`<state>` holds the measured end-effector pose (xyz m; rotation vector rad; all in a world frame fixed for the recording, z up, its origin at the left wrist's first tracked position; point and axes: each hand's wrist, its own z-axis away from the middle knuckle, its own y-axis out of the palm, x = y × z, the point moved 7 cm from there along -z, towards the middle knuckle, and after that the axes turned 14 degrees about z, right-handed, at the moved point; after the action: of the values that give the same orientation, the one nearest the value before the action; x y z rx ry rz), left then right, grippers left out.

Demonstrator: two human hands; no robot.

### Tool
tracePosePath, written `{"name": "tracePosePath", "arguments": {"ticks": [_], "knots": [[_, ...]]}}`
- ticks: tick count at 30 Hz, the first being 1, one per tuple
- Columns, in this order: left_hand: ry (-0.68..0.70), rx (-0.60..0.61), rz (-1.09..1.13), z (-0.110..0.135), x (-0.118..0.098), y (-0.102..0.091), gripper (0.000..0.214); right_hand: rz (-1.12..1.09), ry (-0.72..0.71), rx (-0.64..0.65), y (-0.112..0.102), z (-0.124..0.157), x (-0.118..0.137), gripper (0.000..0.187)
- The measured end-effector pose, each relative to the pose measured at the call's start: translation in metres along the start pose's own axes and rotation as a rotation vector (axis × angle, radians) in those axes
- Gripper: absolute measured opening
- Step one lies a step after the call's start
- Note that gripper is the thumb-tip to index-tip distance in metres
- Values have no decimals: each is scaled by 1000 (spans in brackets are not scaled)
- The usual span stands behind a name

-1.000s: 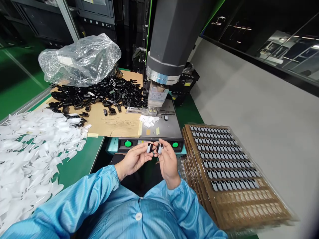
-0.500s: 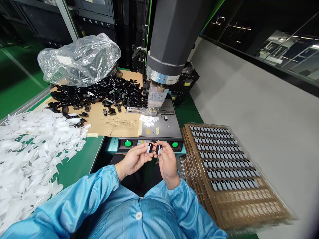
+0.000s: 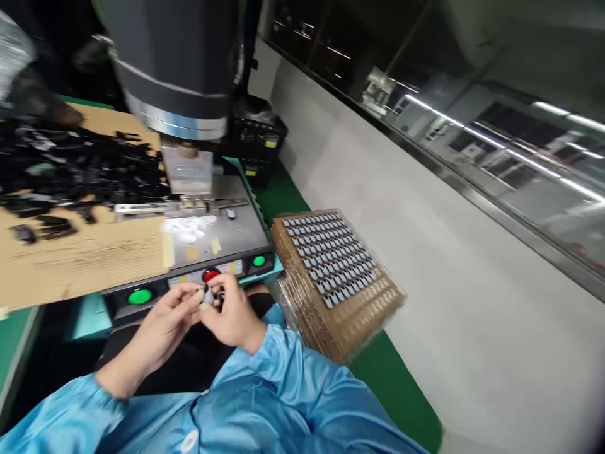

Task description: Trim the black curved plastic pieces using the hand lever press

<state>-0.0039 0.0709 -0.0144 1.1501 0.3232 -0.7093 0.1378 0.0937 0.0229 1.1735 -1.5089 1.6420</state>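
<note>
In front of the machine's front panel, my left hand (image 3: 163, 325) and my right hand (image 3: 235, 315) meet at the fingertips. Small black-and-white plastic parts (image 3: 208, 295) are pinched between them, partly covered by fingers and blurred. Both hands are closed, and a dark piece shows by the right fingers. Just behind them is a red button (image 3: 210, 275), with a green button (image 3: 140, 296) to the left and another to the right. On the machine's metal plate lie white plastic pieces (image 3: 189, 228) and one small black-and-white part (image 3: 230, 214), under the press head (image 3: 189, 170).
A stack of trays (image 3: 352, 315) holding rows of black-and-white parts stands to the right, beside a grey wall (image 3: 425, 252). Black plastic pieces (image 3: 89, 164) are heaped on cardboard (image 3: 108, 252) at left. Dark boxes (image 3: 259, 139) stand behind the machine.
My view has swung right, so the machine and hands appear further left and the white pile has left the frame. The parts, earlier side by side in separate hands, are now closer together.
</note>
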Motion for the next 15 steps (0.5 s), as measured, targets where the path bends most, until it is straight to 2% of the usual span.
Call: {"name": "tracePosePath", "arguments": {"ticks": [2,4,6,8,11,15], "knots": [[-8,25,-96,-1,5,-4,33,139,-36,22,2,6,-1,47],[-20,48,-186,1,9,-7,35,240,-78,15,-2,13,-2,39],[-42,63,-259,5,12,-8,39,285,-102,-24,-16,20,-5,32],[-58,55,-336,8,13,-12,45,327,-81,-85,-43,25,-12,29],[-65,47,-440,8,13,-18,50,397,31,-222,-110,30,-35,29],[-76,45,-489,5,11,-26,52,530,231,-438,-233,41,-84,30]]}}
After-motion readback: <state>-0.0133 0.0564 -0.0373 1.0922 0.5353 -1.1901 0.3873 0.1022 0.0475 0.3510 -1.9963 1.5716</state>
